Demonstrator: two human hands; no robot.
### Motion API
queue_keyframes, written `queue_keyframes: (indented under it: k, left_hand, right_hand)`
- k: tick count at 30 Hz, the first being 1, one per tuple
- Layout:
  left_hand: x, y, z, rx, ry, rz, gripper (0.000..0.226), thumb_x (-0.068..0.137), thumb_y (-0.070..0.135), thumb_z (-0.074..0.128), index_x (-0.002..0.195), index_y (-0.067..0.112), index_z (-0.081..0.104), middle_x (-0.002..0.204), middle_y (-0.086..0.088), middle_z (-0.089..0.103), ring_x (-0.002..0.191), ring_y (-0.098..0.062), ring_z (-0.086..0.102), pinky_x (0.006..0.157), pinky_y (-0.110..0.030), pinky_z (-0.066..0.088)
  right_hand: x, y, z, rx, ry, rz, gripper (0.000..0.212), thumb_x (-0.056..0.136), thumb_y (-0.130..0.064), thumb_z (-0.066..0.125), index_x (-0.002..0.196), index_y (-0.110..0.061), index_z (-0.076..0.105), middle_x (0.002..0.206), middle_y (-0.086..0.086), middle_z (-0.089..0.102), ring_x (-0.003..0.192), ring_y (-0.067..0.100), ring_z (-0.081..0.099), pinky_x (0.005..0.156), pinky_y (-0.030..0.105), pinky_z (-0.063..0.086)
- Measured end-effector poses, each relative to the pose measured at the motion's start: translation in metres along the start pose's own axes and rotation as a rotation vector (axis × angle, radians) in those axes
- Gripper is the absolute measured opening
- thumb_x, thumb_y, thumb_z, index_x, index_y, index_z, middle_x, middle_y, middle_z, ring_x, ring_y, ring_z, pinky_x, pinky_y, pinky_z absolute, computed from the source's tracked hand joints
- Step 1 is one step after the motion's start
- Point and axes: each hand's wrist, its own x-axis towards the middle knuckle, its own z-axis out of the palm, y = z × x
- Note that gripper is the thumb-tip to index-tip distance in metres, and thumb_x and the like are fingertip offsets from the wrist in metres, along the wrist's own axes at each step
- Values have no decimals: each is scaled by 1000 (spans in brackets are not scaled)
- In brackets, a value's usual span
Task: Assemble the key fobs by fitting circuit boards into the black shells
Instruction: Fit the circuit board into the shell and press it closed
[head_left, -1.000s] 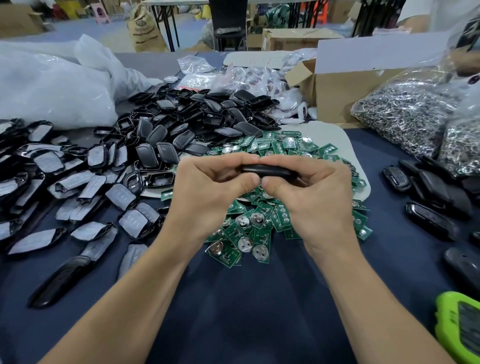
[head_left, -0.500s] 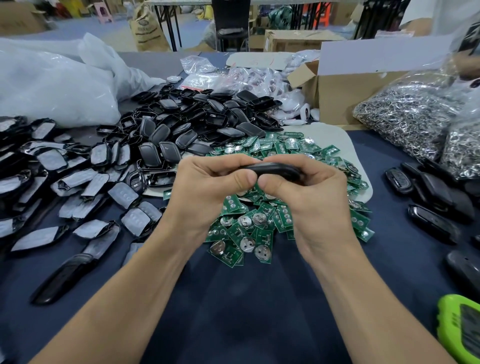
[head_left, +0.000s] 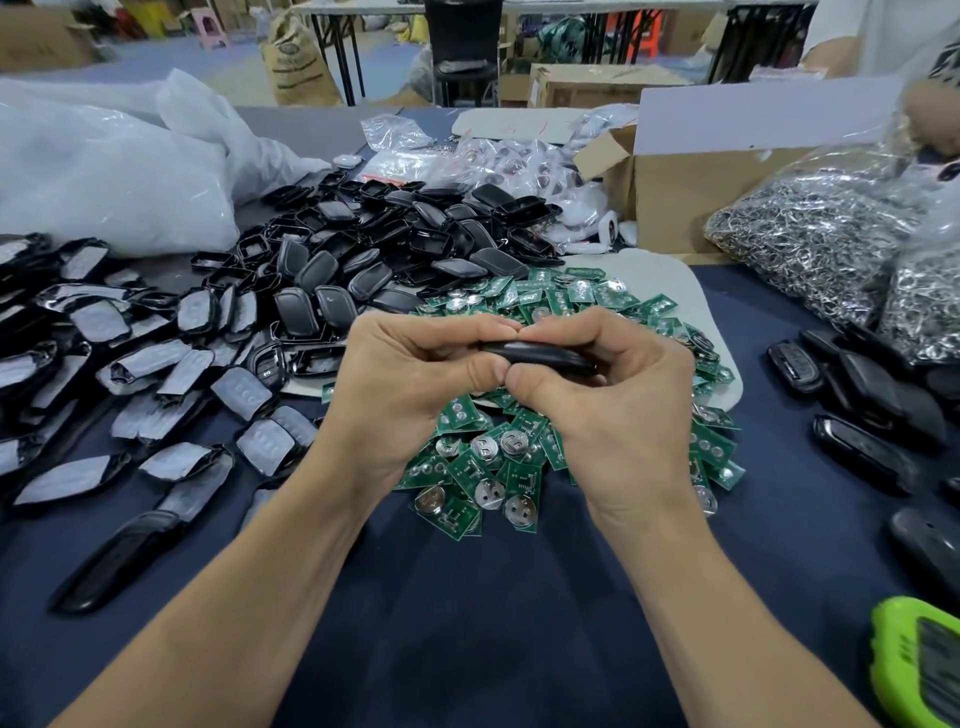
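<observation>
Crosswise, black shell (head_left: 540, 357), long axis left hand (head_left: 410, 384) to right hand (head_left: 618, 410)

L grip (head_left: 415, 374) & R grip (head_left: 613, 395) fingertips now together atop black shell (head_left: 545, 358), thumbs closer underneath.

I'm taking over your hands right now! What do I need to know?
The left hand pinches the left end of one black shell.
The right hand pinches its right end.
The boards lie heaped on the table under the hands, with loose shells behind and left.
Done: closed fobs lie at the right.
Left: finish this shell; its inside is hidden. Many boards remain.
</observation>
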Motion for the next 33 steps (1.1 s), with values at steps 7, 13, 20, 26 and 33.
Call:
queue_keyframes:
  k: [7,13,20,26,33]
  left_hand:
    - [-1,-1,2,26,22,-7,23,64,-2,80,86,0,76,88,-7,81,85,-21,78,80,-28,61]
    - [-3,1,3,114,65,-24,22,67,4,84,89,5,82,87,-13,81,84,-29,77,82,-34,64]
    - [-7,-8,18,123,129,-162,25,82,0,80,105,8,82,96,-8,82,91,-17,78,82,-25,60]
    - [-5,-5,18,226,241,-88,29,83,-10,76,95,16,83,87,2,82,83,-9,77,74,-17,57]
    - [-5,3,16,285,134,-28,35,84,-8,78,96,25,82,91,9,81,89,-3,76,79,-13,55]
  right_hand:
    - [0,-1,-2,-26,1,4,21,65,-13,87,77,-27,77,75,-1,76,72,21,74,66,34,62]
    - [1,-2,-2,38,-9,74,25,64,-7,88,74,-29,80,73,0,77,69,18,74,66,33,62]
    - [3,-1,7,625,134,530,10,61,-6,77,59,-16,76,77,8,74,71,19,73,68,28,62]
    - [8,2,-3,-32,-2,266,31,80,-1,79,70,-31,77,72,-7,75,71,7,70,74,25,56]
    - [9,4,-14,-246,-217,205,23,89,-5,68,90,-25,79,79,-4,79,69,17,72,68,34,59]
